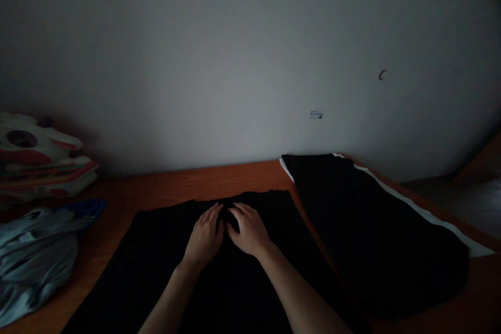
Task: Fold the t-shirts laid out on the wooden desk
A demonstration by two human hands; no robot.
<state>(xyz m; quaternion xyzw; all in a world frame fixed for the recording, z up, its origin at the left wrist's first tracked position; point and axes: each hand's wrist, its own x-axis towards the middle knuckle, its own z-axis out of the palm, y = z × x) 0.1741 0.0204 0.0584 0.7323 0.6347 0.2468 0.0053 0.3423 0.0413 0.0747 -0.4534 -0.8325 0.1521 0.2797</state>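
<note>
A black garment [164,266] lies spread out flat on the wooden table, its top edge toward the wall; the dim light hides what kind it is. My left hand [206,232] and my right hand [247,227] are close together at the middle of that top edge. The fingers of both are curled, thumbs facing each other, with dark fabric bunched between them. Their grip looks closed on the cloth, though the fingertips are partly lost in the black.
To the right, another black cloth piece [376,224] lies over something white that shows along its edges. At the left sit a crumpled grey garment [35,261], a blue cloth [88,209] and a white-and-red toy [43,162]. A pale wall rises behind the wooden table [156,185].
</note>
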